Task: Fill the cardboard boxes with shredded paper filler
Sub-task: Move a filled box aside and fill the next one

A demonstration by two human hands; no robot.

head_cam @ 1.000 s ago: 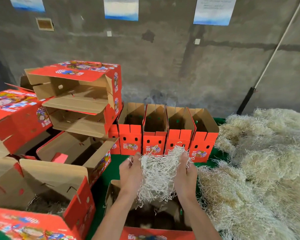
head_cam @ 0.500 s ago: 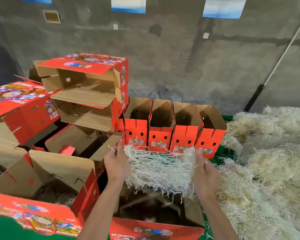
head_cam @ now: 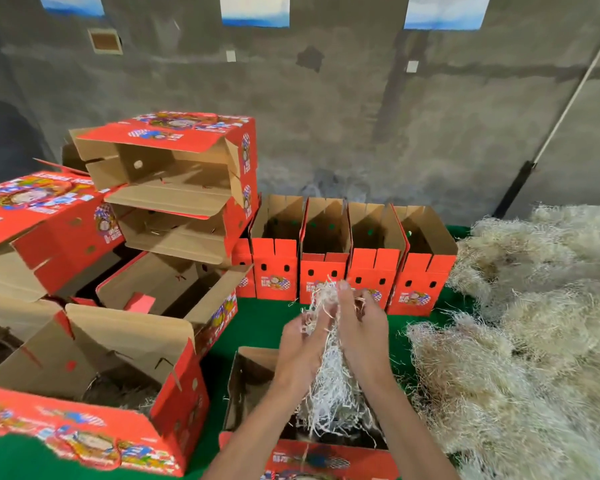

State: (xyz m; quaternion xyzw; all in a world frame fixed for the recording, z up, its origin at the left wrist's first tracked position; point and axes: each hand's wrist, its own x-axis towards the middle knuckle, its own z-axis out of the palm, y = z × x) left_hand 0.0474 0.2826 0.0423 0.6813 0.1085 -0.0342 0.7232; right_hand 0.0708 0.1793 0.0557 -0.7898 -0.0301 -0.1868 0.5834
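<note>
Between my left hand (head_cam: pixel 300 344) and my right hand (head_cam: pixel 362 329) hangs a clump of white shredded paper (head_cam: pixel 326 393), squeezed from both sides with strands sticking out above my fingers. Its lower end dangles into an open red cardboard box (head_cam: pixel 245 393) right under my hands at the bottom centre. A large heap of shredded paper filler (head_cam: pixel 534 348) covers the right side of the green surface.
A row of several narrow open red boxes (head_cam: pixel 326 275) stands behind my hands. Larger open boxes are stacked at the left (head_cam: pixel 174 188), and one at the lower left (head_cam: pixel 94 368) has some filler inside. A pole (head_cam: pixel 565 109) leans on the concrete wall.
My hands were apart, stretching the paper clump wide above the box. They have come together and pressed it into a narrow bundle that hangs down into the box.
</note>
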